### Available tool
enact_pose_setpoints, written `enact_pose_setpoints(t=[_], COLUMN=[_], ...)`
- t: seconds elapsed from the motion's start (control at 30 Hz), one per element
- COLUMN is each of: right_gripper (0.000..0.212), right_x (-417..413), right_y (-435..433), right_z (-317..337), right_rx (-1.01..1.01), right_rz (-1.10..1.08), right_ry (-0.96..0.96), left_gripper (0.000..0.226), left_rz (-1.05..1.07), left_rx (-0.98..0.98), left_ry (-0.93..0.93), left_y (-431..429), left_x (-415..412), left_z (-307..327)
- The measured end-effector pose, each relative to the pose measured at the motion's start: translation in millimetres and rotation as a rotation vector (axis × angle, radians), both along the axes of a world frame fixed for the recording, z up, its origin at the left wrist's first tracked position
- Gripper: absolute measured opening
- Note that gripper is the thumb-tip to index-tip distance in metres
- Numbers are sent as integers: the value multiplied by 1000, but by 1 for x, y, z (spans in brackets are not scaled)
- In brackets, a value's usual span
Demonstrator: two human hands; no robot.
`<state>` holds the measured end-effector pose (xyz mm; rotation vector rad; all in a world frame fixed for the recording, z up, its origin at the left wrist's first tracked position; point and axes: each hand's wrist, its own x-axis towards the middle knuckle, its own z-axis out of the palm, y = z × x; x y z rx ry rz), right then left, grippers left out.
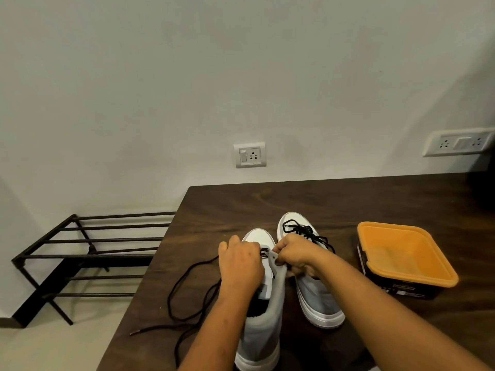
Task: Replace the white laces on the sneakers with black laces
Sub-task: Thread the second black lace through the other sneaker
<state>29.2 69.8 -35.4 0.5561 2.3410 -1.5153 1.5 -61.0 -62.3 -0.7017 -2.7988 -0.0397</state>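
Mid-lacing on the near grey-and-white canvas sneaker (pixel 263 325): toe toward the back edge of the dark wooden surface (pixel 267 199), heel at the front edge. Left hand (pixel 241 261) is curled over the eyelet rows and looks to be pinching the loose black cord lace (pixel 187 274). The slack loops toward the left edge, with one tip near the front-left corner. Right hand (pixel 297 254) pinches the sneaker's eyelet flap and pulls it open. The second grey-and-white sneaker (pixel 318 298) stands just beside it on the right, with a fitted black lace (pixel 305 231) already in. No white lace in sight. An orange square plastic tub (pixel 407 253) sits toward the right edge.

My read: only the toe-end rows are threaded, most eyelets are left. Hold the flap taut and feed the tip straight through. Draw all slack each pass, keep the ends even, copy the finished sneaker's crossing. The slack could slip off the left edge and snag.
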Motion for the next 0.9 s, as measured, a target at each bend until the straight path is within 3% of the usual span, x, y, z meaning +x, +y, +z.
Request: enact_pose_setpoints(t=[0.13, 0.23, 0.37, 0.6, 0.9], right_gripper=[26, 26, 23, 30, 30], right_x=[0, -1, -1, -3, -3], right_y=[2, 3, 2, 2, 2], right_z=[-1, -2, -1, -4, -5], right_rx=[-25, -40, -64, -52, -31], right_rz=[0, -1, -14, -22, -14], right_ry=[-5, -8, -4, -15, -14], left_gripper=[21, 4, 26, 24, 23], left_rz=[-10, 2, 22, -16, 56], left_rx=[33, 105, 128, 72, 191], left_ry=[41, 53, 14, -2, -51], left_y=[4, 3, 3, 4, 6], left_x=[1, -1, -3, 3, 3], left_z=[0, -1, -3, 3, 0])
